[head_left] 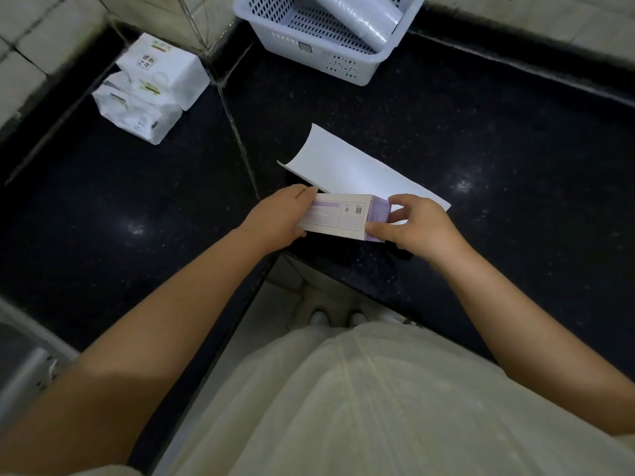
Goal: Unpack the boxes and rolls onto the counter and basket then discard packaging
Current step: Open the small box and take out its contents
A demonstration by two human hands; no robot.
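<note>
The desk (481, 139) was black speckled stone that turned a corner in front of me, with pale tiled wall behind it. I held a long cardboard box (343, 216) level over the desk's near edge, one end in each hand. The box was white on its upper face, with printed panels and a small QR code, and pale purple on the end face toward my right. My left hand (278, 218) was wrapped around the left end, fingers curled over the top edge. My right hand (412, 225) pinched the purple end, thumb on the near side and fingers on the far side, only partly closed. Just behind the box, a curled white sheet of cardboard (347, 166) lay on the desk, its long edges curving upward.

At the far side of the desk stood a white perforated plastic basket (309, 56), and inside it lay a white roll wrapped in clear film (364, 18), tilted against the basket's wall. Off to the left, in the corner, two white soft packs (154, 87) with printed labels rested against each other.
</note>
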